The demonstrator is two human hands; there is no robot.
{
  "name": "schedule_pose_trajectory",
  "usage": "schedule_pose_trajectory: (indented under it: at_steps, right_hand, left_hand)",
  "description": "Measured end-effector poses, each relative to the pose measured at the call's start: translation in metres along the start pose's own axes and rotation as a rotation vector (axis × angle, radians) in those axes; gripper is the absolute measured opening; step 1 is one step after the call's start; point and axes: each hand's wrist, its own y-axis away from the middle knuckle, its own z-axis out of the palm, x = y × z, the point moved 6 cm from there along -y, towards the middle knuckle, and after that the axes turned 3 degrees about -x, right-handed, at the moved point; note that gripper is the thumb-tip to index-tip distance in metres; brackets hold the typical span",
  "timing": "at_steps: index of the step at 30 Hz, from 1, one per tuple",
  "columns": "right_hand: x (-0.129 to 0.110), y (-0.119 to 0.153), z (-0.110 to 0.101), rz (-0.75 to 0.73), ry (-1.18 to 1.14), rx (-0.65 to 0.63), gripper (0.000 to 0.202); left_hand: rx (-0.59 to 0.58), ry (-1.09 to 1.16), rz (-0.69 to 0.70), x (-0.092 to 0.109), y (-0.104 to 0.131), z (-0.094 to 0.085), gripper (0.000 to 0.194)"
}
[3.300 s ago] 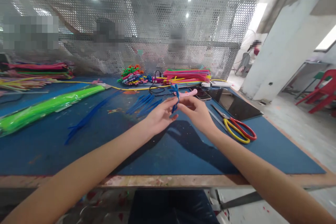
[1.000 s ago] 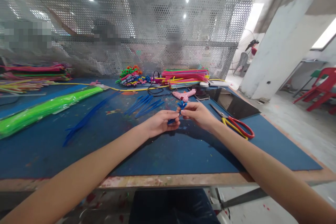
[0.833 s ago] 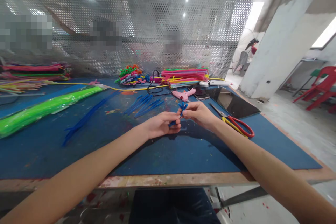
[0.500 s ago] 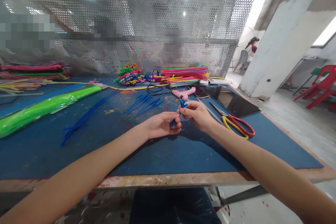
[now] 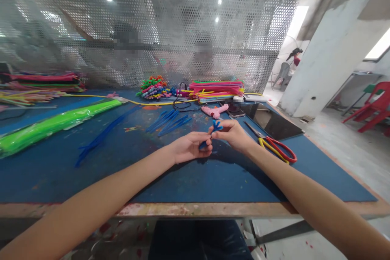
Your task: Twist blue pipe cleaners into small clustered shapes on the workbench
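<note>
A small bundle of blue pipe cleaners (image 5: 216, 125) stands between my two hands, its bent tips fanning out at the top. My left hand (image 5: 191, 146) is closed round the lower part of it. The thumb and forefinger of my right hand (image 5: 233, 135) pinch it just under the spread tips. Fingers cover most of the bundle's middle. Just beyond the hands lies a pink glue gun (image 5: 215, 111). Bent blue pipe cleaners (image 5: 169, 122) lie on the blue mat to the left of it.
Scissors (image 5: 276, 148) with red and yellow handles lie right of my hands, near a dark glossy panel (image 5: 268, 120). A bright green wrapped pack (image 5: 63, 126) and longer blue pipe cleaners (image 5: 103, 138) lie left. Colourful bundles (image 5: 216, 89) stand along the perforated metal screen (image 5: 170, 20).
The view has shifted slightly, so everything sits a little further right and lower. Both hands keep their hold on the blue bundle, whose tips now show more clearly.
</note>
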Motion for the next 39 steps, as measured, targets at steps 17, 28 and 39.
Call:
schedule_pose_trajectory:
  at_steps: [17, 28, 39]
  right_hand:
    - [0.004, 0.004, -0.001, 0.049, 0.010, 0.351, 0.026]
    - [0.008, 0.003, -0.001, 0.082, -0.085, 0.348, 0.025]
    - [0.008, 0.005, 0.001, 0.099, -0.136, 0.385, 0.023]
  left_hand:
    - [0.171, -0.222, 0.281, 0.015, -0.003, -0.008, 0.021]
    - [0.248, -0.324, 0.383, 0.016, 0.000, -0.005, 0.025]
    - [0.397, -1.133, 0.672, 0.040, 0.016, 0.008, 0.017]
